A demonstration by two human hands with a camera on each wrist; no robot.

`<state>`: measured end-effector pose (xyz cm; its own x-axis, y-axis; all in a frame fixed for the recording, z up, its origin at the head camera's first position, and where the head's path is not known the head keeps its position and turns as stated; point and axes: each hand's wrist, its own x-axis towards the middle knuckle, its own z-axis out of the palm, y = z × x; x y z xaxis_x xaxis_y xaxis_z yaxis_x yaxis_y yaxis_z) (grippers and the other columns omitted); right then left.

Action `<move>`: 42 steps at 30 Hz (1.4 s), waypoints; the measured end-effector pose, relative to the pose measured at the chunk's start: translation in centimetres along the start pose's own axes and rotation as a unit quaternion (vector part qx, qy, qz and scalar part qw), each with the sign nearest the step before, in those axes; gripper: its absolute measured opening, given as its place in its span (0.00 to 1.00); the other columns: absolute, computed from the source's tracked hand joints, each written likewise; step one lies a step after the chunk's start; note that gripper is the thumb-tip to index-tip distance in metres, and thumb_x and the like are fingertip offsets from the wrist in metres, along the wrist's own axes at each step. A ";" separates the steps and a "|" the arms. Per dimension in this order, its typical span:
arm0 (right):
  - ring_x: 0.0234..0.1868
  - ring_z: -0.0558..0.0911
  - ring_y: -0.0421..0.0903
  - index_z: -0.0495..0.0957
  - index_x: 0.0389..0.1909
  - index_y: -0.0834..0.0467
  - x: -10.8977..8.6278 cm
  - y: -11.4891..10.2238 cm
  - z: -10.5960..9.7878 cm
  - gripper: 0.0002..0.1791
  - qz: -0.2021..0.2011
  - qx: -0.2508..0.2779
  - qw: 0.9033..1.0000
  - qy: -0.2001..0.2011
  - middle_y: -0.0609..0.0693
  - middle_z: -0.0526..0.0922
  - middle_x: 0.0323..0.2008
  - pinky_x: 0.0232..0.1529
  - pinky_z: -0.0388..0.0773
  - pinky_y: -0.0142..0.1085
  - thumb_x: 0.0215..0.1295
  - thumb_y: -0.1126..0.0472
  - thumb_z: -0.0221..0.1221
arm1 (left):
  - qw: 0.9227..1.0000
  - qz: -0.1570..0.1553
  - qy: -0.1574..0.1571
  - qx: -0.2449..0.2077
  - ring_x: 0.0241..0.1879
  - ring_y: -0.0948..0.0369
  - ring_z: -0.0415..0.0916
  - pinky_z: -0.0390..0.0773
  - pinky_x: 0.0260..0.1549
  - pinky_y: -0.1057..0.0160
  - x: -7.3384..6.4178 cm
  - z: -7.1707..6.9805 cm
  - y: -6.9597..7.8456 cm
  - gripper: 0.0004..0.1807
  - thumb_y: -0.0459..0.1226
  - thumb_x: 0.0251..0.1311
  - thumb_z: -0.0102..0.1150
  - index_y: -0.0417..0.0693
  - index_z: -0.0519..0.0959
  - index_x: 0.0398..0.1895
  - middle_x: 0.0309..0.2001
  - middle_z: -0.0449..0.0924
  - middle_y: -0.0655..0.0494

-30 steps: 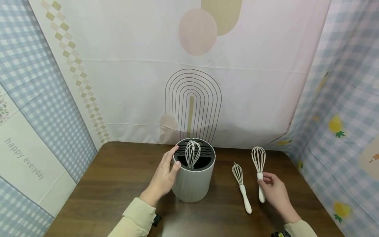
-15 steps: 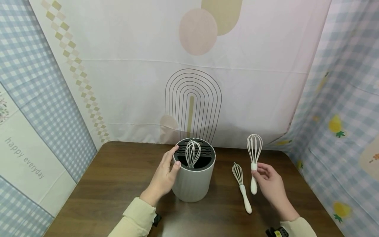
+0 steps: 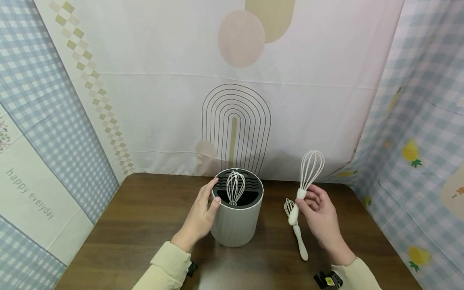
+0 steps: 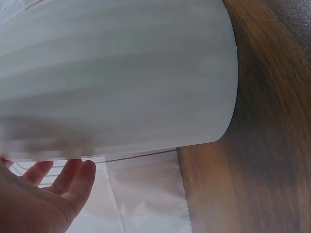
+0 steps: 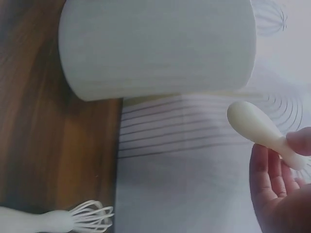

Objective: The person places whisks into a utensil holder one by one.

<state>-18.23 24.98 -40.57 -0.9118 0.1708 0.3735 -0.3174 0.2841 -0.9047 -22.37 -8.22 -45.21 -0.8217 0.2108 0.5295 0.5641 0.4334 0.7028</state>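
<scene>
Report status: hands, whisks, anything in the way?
Right hand pinching one whisk, off table. Left hand against holder. Second whisk, wires up, in holder's opening. Third whisk lying on table; no obstacle apparent.

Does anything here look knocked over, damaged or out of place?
Nothing stands out. The utensil holder stands upright with one whisk in it, another whisk lies on the table, and a third whisk is in the right hand; no spill or damage shows.

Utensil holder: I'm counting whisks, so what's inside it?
One whisk stands in the front opening of the utensil holder, wire end up. Its handle and anything deeper can't be seen: the wall and black slotted top cover them.
</scene>
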 end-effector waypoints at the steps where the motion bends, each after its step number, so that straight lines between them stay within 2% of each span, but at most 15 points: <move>1: 0.41 0.79 0.41 0.62 0.65 0.65 0.0 -0.4 0.3 0.30 -0.014 0.005 1.000 -0.004 0.58 0.75 0.48 0.40 0.77 0.26 0.64 0.68 0.61 | 1.000 0.000 0.000 0.001 0.66 0.54 0.60 0.70 0.55 0.45 0.0 0.0 0.0 0.30 0.46 0.72 0.44 0.58 0.54 0.75 0.71 0.56 0.55; 5: 0.43 0.79 0.43 0.61 0.65 0.65 0.1 -1.7 1.6 0.30 -0.071 0.037 0.997 -0.012 0.61 0.74 0.48 0.42 0.77 0.27 0.63 0.73 0.59 | 1.000 -0.005 -0.001 -0.001 0.66 0.54 0.60 0.70 0.56 0.46 0.0 -0.2 0.1 0.30 0.46 0.72 0.44 0.57 0.55 0.75 0.71 0.57 0.56; 9: 0.44 0.79 0.46 0.62 0.63 0.65 0.3 -3.1 3.1 0.29 -0.107 0.090 0.990 -0.015 0.62 0.74 0.48 0.43 0.78 0.29 0.62 0.76 0.58 | 1.000 -0.003 0.001 -0.001 0.66 0.54 0.61 0.70 0.55 0.46 0.1 -0.2 0.3 0.30 0.46 0.72 0.44 0.57 0.55 0.75 0.71 0.56 0.57; 13: 0.45 0.78 0.47 0.62 0.62 0.66 0.6 -4.4 4.8 0.27 -0.135 0.105 0.985 -0.029 0.62 0.74 0.47 0.44 0.78 0.30 0.63 0.75 0.57 | 1.000 -0.001 0.003 -0.001 0.65 0.54 0.61 0.70 0.55 0.46 0.2 -0.3 0.3 0.30 0.47 0.72 0.44 0.57 0.56 0.75 0.71 0.57 0.56; 18: 0.43 0.78 0.48 0.61 0.60 0.68 0.7 -5.5 6.8 0.26 -0.173 0.099 0.979 -0.041 0.63 0.74 0.45 0.42 0.78 0.31 0.62 0.76 0.58 | 1.000 -0.003 -0.001 -0.002 0.65 0.54 0.61 0.70 0.56 0.47 0.1 -0.3 0.4 0.30 0.48 0.72 0.43 0.56 0.56 0.75 0.71 0.57 0.56; 23: 0.42 0.79 0.49 0.61 0.59 0.68 0.8 -6.4 8.2 0.27 -0.197 0.092 0.975 -0.049 0.61 0.75 0.45 0.41 0.79 0.32 0.61 0.76 0.59 | 1.000 -0.002 -0.001 -0.003 0.65 0.54 0.61 0.68 0.57 0.46 -0.1 -0.2 0.2 0.30 0.48 0.72 0.44 0.57 0.56 0.75 0.70 0.58 0.55; 29: 0.42 0.78 0.49 0.59 0.60 0.71 1.0 -7.0 9.2 0.29 -0.205 0.115 0.971 -0.048 0.64 0.73 0.46 0.41 0.78 0.32 0.59 0.79 0.58 | 1.000 -0.002 -0.005 -0.009 0.65 0.54 0.61 0.68 0.57 0.46 -0.2 -0.3 0.0 0.30 0.48 0.71 0.44 0.59 0.55 0.75 0.70 0.58 0.55; 33: 0.42 0.78 0.49 0.57 0.61 0.72 1.0 -8.2 9.6 0.30 -0.182 0.095 0.976 -0.068 0.65 0.74 0.46 0.41 0.79 0.32 0.60 0.80 0.57 | 1.000 -0.009 -0.010 -0.007 0.64 0.53 0.62 0.68 0.57 0.46 -0.2 -0.3 0.0 0.31 0.48 0.71 0.45 0.60 0.55 0.75 0.70 0.58 0.54; 36: 0.42 0.79 0.52 0.59 0.62 0.71 0.9 -7.8 10.0 0.29 -0.172 0.060 0.979 -0.090 0.63 0.75 0.46 0.40 0.80 0.34 0.60 0.79 0.58 | 1.000 -0.015 -0.020 -0.005 0.63 0.53 0.63 0.67 0.57 0.46 -0.2 -0.4 -0.1 0.31 0.49 0.70 0.45 0.62 0.54 0.75 0.70 0.58 0.55; 38: 0.43 0.80 0.51 0.62 0.61 0.68 1.0 -6.8 10.3 0.28 -0.173 0.037 0.978 -0.108 0.60 0.77 0.45 0.41 0.80 0.35 0.61 0.76 0.59 | 1.000 -0.015 -0.025 -0.006 0.64 0.54 0.62 0.67 0.58 0.47 -0.2 -0.4 -0.1 0.32 0.50 0.70 0.46 0.62 0.54 0.75 0.70 0.57 0.55; 42: 0.43 0.81 0.47 0.66 0.59 0.63 1.2 -5.6 11.1 0.24 -0.192 -0.022 0.971 -0.141 0.53 0.77 0.45 0.42 0.80 0.35 0.63 0.71 0.60 | 1.000 -0.007 -0.025 -0.015 0.65 0.55 0.61 0.68 0.58 0.48 -0.1 -0.5 -0.1 0.33 0.50 0.69 0.48 0.60 0.53 0.75 0.70 0.57 0.55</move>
<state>-20.48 13.15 -37.33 -0.7657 -0.2197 0.6045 -0.6420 0.3167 -0.6982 -22.27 -8.72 -45.12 -0.8323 0.2491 0.4951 0.5538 0.4105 0.7244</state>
